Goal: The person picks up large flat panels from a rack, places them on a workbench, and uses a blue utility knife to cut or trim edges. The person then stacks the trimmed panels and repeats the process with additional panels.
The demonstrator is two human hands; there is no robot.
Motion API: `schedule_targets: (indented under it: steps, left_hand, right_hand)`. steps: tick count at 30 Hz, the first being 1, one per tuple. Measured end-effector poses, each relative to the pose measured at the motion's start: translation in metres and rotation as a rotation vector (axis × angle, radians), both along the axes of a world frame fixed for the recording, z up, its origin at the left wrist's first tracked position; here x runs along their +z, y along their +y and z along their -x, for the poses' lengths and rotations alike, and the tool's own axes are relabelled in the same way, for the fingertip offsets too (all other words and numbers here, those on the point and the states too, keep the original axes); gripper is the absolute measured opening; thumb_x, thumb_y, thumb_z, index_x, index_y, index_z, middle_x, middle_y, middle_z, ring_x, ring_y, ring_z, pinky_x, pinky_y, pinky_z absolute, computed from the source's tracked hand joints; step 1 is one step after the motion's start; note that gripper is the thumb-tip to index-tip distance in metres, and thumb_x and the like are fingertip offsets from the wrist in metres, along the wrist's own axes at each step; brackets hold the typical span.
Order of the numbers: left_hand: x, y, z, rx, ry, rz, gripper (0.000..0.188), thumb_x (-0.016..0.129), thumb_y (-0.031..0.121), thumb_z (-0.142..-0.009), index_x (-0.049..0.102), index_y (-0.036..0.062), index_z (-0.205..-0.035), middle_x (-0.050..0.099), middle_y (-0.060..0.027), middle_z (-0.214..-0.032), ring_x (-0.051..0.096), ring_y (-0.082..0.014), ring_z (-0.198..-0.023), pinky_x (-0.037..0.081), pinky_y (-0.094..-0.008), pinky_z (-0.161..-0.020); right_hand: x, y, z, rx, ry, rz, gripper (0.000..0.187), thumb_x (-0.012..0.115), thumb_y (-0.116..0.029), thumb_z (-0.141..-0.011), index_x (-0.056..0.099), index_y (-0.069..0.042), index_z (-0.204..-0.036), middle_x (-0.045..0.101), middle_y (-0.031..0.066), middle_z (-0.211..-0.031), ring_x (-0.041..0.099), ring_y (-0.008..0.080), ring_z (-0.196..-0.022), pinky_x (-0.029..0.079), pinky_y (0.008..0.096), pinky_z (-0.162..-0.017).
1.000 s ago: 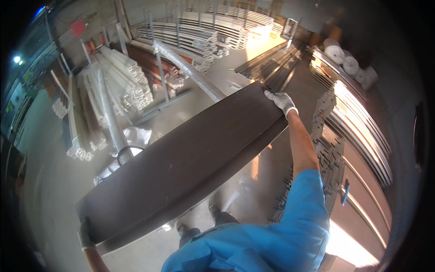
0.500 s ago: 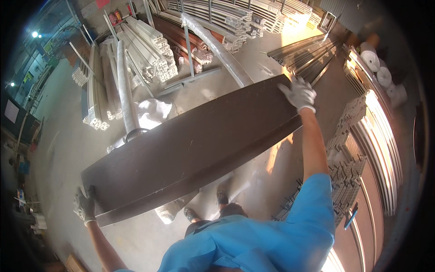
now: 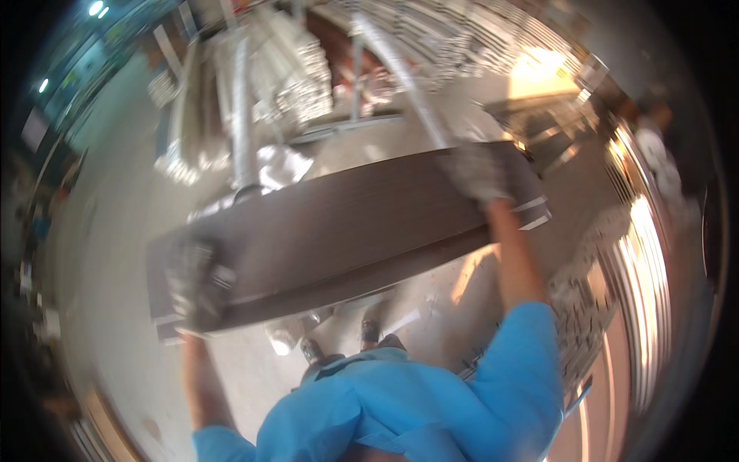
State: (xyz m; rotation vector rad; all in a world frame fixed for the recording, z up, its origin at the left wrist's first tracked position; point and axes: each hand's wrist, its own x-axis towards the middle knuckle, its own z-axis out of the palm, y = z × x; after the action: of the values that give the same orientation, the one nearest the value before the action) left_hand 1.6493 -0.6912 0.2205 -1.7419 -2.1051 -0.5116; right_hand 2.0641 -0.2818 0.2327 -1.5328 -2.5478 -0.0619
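Note:
A long dark brown panel (image 3: 339,223) slants across the view in front of me, its right end farther away than its left. A lengthwise step or fold runs along its near side. My left hand (image 3: 198,281), in a grey-white work glove, is over the panel's left end. My right hand (image 3: 473,171), gloved alike, is over the panel near its right end. Motion smears the fingers of both hands, so I cannot tell whether they press, grip or hover. Below the panel, two wrapped long pieces reach away from me, partly hidden by it.
Stacked pale profiles (image 3: 289,69) lie at the back, beside reddish-brown ones (image 3: 339,46). On the right are more long profiles (image 3: 643,285) and white rolls (image 3: 658,162). Crumpled white wrapping (image 3: 281,165) lies beyond the panel. My feet (image 3: 369,331) stand close to its near edge.
Both hands have moved inward from the panel's ends, the left one rightward and the right one leftward. The view has shifted and blurred, and the panel appears less tilted.

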Motion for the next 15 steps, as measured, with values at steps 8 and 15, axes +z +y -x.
schedule_targets:
  steps: [8, 15]
  left_hand:
    - [-0.049, -0.228, 0.171, 0.768, -1.660, -0.313, 0.097, 0.031, 0.089, -0.080, 0.026, 0.0302, -0.157, 0.018, -0.0134, -0.164, 0.028, -0.0410, -0.143, 0.015, -0.0692, -0.112]
    - [-0.072, -0.163, 0.148, 0.439, -1.669, -0.396, 0.078, 0.071, 0.055, -0.085, 0.049, 0.0032, -0.140, 0.052, -0.0123, -0.140, 0.050, -0.0267, -0.126, 0.042, -0.0411, -0.106]
  right_hand:
    - [-0.049, -0.035, -0.273, -0.766, 1.177, 0.341, 0.099, 0.044, -0.083, -0.083, 0.044, -0.007, -0.146, 0.052, 0.0130, -0.142, 0.059, 0.0291, -0.113, 0.054, 0.0410, -0.084]
    - [-0.075, -0.067, -0.151, -0.351, 1.930, 0.397, 0.068, 0.069, -0.045, -0.089, 0.037, -0.020, -0.145, 0.056, 0.0089, -0.129, 0.060, 0.0224, -0.113, 0.056, 0.0415, -0.086]
